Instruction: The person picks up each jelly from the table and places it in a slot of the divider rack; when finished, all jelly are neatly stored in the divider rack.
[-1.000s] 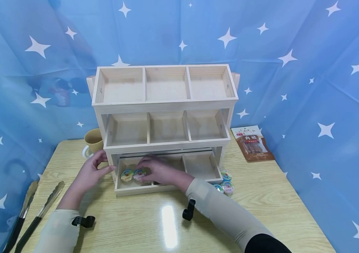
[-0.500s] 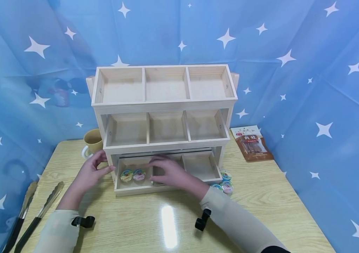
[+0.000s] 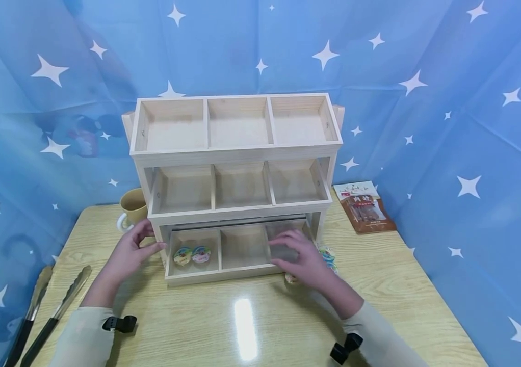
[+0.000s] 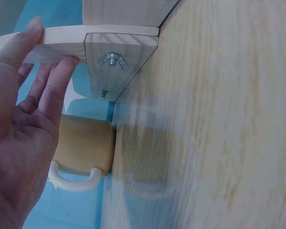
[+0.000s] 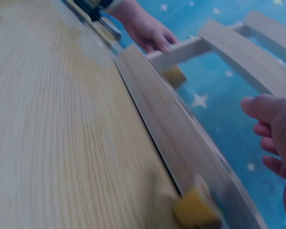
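A three-tier wooden shelf [image 3: 237, 156] with divided trays stands at the middle of the table. My left hand [image 3: 133, 251] holds its left upright, thumb on one side and fingers on the other, as the left wrist view shows. Two small sealed cups [image 3: 191, 255], like jelly cups, sit in the left compartment of the bottom tray. Over that tray's right end is my right hand [image 3: 304, 260], thumb and fingers apart, holding nothing. More small cups [image 3: 328, 255] lie beside the shelf's right end, partly hidden by this hand. One yellow cup [image 5: 195, 207] appears blurred in the right wrist view.
Left of the shelf stands a tan mug [image 3: 134, 205] with a white handle. Black-handled metal tongs [image 3: 58, 306] lie at the table's left edge. A brown snack packet [image 3: 366, 210] is at the back right. Blue star-patterned cloth [image 3: 444, 127] hangs around the table.
My right hand has left the two cups in the bottom tray's left compartment and moved right, to the tray's right end. My left hand has stayed at the upright.
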`<control>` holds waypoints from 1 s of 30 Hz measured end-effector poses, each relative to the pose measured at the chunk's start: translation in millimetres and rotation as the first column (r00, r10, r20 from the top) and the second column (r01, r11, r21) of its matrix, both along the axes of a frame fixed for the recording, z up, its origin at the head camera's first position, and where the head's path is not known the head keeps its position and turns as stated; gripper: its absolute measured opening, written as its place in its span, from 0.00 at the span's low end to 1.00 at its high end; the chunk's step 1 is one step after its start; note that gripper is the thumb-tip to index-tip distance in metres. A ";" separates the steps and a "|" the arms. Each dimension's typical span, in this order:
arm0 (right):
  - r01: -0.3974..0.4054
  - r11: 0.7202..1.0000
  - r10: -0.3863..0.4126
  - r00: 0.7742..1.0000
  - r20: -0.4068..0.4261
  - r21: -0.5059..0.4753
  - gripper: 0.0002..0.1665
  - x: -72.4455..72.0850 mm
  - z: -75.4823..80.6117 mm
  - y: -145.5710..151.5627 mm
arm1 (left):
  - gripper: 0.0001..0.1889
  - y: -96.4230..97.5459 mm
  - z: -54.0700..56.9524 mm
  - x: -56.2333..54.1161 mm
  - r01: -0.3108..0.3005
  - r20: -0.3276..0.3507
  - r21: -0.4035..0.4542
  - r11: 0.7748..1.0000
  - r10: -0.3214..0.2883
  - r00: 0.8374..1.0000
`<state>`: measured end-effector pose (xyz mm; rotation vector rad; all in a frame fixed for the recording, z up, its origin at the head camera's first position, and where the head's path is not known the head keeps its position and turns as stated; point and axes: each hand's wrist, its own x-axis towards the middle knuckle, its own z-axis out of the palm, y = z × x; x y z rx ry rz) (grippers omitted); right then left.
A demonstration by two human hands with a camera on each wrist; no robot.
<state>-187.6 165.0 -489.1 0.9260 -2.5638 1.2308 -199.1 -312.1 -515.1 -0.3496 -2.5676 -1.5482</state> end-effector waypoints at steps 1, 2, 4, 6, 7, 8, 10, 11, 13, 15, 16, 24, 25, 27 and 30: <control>0.016 1.000 -0.016 1.000 -0.020 -0.004 0.27 0.4 -0.6 7.8 | 0.31 -0.1 -0.2 -0.3 0.001 0.000 0.004 1.000 -0.001 1.000; 0.031 0.999 -0.031 0.999 -0.035 -0.009 0.27 0.8 -0.9 15.9 | 0.31 0.1 -0.4 -0.6 0.004 0.000 0.005 1.000 -0.004 1.000; 0.058 0.998 -0.058 0.997 -0.055 -0.014 0.27 1.7 -1.3 32.2 | 0.31 0.5 -0.4 -1.1 0.009 -0.001 0.008 1.000 -0.009 1.000; 0.076 0.997 -0.077 0.994 -0.074 -0.009 0.27 2.8 -1.6 48.2 | 0.31 0.9 -0.2 -0.8 0.010 -0.003 0.012 1.000 -0.010 1.000; 0.082 0.997 -0.082 0.993 -0.086 -0.002 0.27 3.6 -2.0 55.8 | 0.30 1.1 0.2 -0.3 0.009 -0.003 0.012 1.000 -0.009 1.000; 0.090 0.996 -0.089 0.992 -0.088 0.005 0.27 5.0 -1.9 63.0 | 0.30 1.3 0.5 0.4 0.012 -0.005 0.010 1.000 -0.012 1.000; 0.102 0.994 -0.099 0.990 -0.098 0.030 0.27 8.3 -2.4 75.9 | 0.30 1.1 1.1 1.7 0.007 -0.006 0.005 1.000 -0.007 1.000; 0.106 0.994 -0.101 0.990 -0.103 0.041 0.27 9.9 -3.2 81.8 | 0.29 1.0 1.4 2.3 0.005 -0.006 0.005 1.000 -0.005 1.000; 0.106 0.993 -0.099 0.989 -0.108 0.059 0.27 13.3 -5.3 92.2 | 0.30 0.9 1.9 2.9 0.004 -0.005 -0.005 1.000 -0.004 1.000; 0.109 0.991 -0.100 0.989 -0.108 0.078 0.27 16.6 -8.0 101.0 | 0.30 1.1 2.4 2.4 0.005 -0.002 -0.007 1.000 -0.005 1.000; 0.110 0.990 -0.101 0.989 -0.105 0.088 0.27 18.8 -9.7 104.8 | 0.30 1.4 2.3 2.5 0.007 0.000 -0.006 1.000 -0.007 1.000; 0.128 0.979 -0.121 0.991 -0.052 0.156 0.27 31.7 -23.5 122.1 | 0.30 1.8 2.5 2.5 -0.004 0.008 -0.015 1.000 0.004 1.000; 0.131 0.978 -0.124 0.991 -0.050 0.160 0.27 32.1 -25.0 123.0 | 0.30 1.6 2.6 2.5 -0.005 0.009 -0.013 1.000 0.005 1.000; 0.142 0.974 -0.135 0.989 -0.055 0.178 0.28 32.3 -27.8 123.7 | 0.30 1.3 2.7 2.2 -0.007 0.010 -0.009 1.000 0.007 1.000; 0.155 0.968 -0.144 0.987 -0.067 0.199 0.29 32.1 -31.3 124.0 | 0.29 1.7 3.1 1.9 -0.006 0.013 -0.008 1.000 0.006 1.000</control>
